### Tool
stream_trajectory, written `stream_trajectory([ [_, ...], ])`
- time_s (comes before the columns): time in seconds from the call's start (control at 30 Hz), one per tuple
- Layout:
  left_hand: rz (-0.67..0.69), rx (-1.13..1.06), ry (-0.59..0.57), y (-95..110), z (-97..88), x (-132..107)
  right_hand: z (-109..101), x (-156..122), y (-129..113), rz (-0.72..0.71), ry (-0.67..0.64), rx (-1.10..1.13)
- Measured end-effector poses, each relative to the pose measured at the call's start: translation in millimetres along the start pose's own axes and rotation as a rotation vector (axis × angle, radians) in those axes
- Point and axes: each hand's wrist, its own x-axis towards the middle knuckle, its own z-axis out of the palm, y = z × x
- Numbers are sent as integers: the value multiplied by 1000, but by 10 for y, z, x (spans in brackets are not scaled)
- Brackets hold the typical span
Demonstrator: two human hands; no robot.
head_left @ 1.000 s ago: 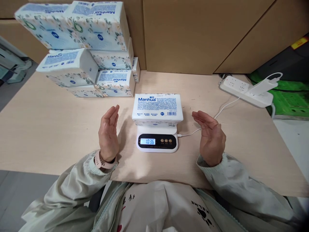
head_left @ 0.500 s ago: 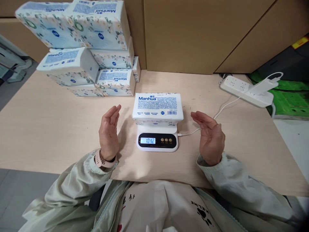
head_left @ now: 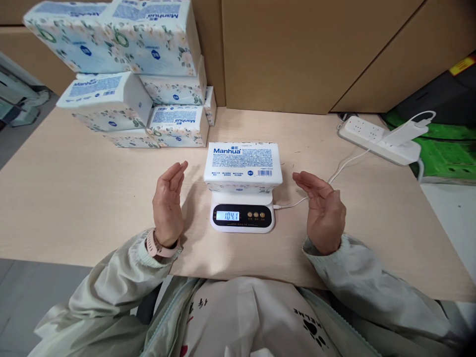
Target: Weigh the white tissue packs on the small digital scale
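A white and blue Manhua tissue pack (head_left: 243,164) lies flat on a small white scale (head_left: 242,216) whose lit display reads 104.1. My left hand (head_left: 168,204) is held upright to the left of the pack, fingers straight and together, holding nothing. My right hand (head_left: 322,208) is raised to the right of the pack, palm facing it, fingers extended and empty. Neither hand touches the pack or the scale. A pink watch sits on my left wrist.
A stack of several tissue packs (head_left: 130,74) stands at the back left of the pale wooden table (head_left: 74,198). Cardboard boxes (head_left: 297,54) line the back. A white power strip (head_left: 379,139) with a charger lies at the right; its white cable (head_left: 334,173) runs to the scale.
The scale reading went from 103.6 to 104.2 to 104.1. Both hands stayed almost still beside the pack, drifting very slightly inward.
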Motion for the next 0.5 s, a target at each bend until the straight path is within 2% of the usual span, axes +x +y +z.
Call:
stream_trajectory([
  [0.5,31,2,26,2,24,13,-12,-36,-16,24,-48,-8],
])
